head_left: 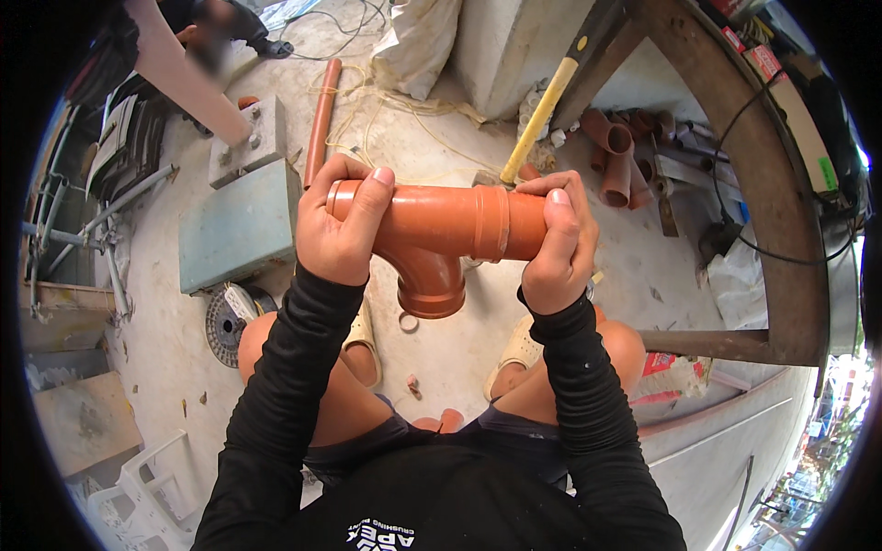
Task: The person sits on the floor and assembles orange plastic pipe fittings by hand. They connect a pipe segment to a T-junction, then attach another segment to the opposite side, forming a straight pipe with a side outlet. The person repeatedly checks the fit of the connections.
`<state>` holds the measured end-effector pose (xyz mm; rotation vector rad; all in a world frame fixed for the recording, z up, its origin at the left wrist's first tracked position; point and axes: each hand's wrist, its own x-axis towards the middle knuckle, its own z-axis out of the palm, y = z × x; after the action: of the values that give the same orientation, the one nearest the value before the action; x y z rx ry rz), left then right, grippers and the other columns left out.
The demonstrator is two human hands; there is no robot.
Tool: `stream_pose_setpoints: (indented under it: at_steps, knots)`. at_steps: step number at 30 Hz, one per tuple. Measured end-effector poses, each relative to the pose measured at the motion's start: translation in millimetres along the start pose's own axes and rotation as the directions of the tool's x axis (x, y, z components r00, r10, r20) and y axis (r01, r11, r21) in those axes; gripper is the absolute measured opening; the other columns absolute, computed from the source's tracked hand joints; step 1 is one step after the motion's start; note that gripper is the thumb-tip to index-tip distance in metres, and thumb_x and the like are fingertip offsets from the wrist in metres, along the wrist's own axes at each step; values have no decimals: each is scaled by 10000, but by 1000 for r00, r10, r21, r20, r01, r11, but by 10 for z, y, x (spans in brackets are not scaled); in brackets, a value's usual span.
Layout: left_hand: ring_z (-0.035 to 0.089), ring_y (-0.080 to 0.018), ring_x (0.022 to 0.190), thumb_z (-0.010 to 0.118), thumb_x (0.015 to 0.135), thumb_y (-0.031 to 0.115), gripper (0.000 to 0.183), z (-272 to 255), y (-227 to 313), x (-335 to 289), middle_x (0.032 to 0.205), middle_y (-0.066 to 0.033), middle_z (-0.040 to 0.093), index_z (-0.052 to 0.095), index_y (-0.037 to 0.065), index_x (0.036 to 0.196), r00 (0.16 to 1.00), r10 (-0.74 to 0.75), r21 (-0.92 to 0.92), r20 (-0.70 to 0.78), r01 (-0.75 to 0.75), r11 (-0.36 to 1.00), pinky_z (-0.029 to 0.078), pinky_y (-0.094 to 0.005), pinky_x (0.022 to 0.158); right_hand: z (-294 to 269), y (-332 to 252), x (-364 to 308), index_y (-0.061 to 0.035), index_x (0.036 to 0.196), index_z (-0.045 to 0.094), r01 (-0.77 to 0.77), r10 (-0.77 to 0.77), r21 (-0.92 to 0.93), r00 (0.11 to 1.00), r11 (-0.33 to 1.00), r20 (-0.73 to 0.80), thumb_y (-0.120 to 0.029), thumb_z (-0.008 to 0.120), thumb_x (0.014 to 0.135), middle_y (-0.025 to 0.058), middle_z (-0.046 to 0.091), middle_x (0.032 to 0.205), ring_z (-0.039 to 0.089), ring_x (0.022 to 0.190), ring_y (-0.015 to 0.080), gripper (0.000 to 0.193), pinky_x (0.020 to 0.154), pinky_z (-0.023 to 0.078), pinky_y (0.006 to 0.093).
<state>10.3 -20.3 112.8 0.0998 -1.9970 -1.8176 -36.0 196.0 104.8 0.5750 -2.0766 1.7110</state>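
Note:
An orange plastic pipe tee [427, 219] is held up level between my two hands, its side branch angled down toward me. Around its left end wrap the fingers of my left hand [338, 230], thumb on top. My right hand [560, 248] grips the short orange pipe section [525, 226] at the other end, where it meets the tee's wider collar. Below, on the floor between my feet, lies a small ring [408, 322]. Just beyond my right hand stands a tool with a yellow handle [542, 119]; its head is partly hidden.
A long orange pipe [322, 119] lies ahead, near a grey-blue box [234, 225] and a concrete block [250, 138]. Several pipe fittings [614, 151] are piled at right, beside a wooden frame [726, 55]. A black reel [223, 332] sits left. Another person [216, 37] is at far left.

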Motion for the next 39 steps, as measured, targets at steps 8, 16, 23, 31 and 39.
stream_pose_setpoints:
  at_steps: [8, 16, 23, 31, 39]
  knots:
    - [526, -71, 761, 663, 986, 277, 258, 9, -18, 6, 804, -2, 602, 619, 36, 907, 1000, 23, 90, 20, -25, 996, 417, -218, 710, 2, 29, -30, 25, 914, 603, -132, 132, 74, 991, 988, 8, -207, 387, 1033, 141, 632, 836, 589, 781, 221, 339, 775, 481, 343]
    - [568, -101, 620, 676, 950, 319, 270, -128, -109, 254, 722, -31, 605, 646, 60, 877, 950, -284, -123, 129, 300, 946, 467, -276, 552, -139, -109, 52, 6, 1099, 600, -192, 158, 202, 972, 960, 174, -478, 355, 1099, 110, 660, 948, 609, 786, 164, 543, 669, 469, 296]
    - [721, -271, 835, 653, 929, 203, 224, -179, -472, 453, 935, -154, 731, 671, -1, 1021, 750, -523, -606, 405, 649, 461, 594, -389, 804, -313, -70, 226, -7, 1152, 651, -300, 300, 384, 952, 873, 63, -171, 759, 973, 41, 718, 958, 581, 699, 55, 266, 569, 448, 209]
    - [668, -319, 913, 467, 1061, 303, 392, -51, -649, 239, 1073, -218, 680, 592, -32, 1222, 774, -136, -737, 618, 631, 242, 603, -377, 805, -188, -203, 41, 2, 1043, 720, -242, 171, 344, 959, 907, 224, -87, 770, 948, 29, 726, 902, 659, 778, 78, 140, 723, 522, 217]
    - [551, -267, 734, 449, 1039, 302, 370, -3, -373, 249, 914, -201, 627, 623, -21, 988, 740, -137, -664, 659, 657, 358, 518, -350, 620, -151, -303, -5, -11, 1076, 725, -190, 71, 339, 940, 922, 334, -37, 761, 929, 45, 716, 954, 657, 816, 81, 153, 707, 521, 227]
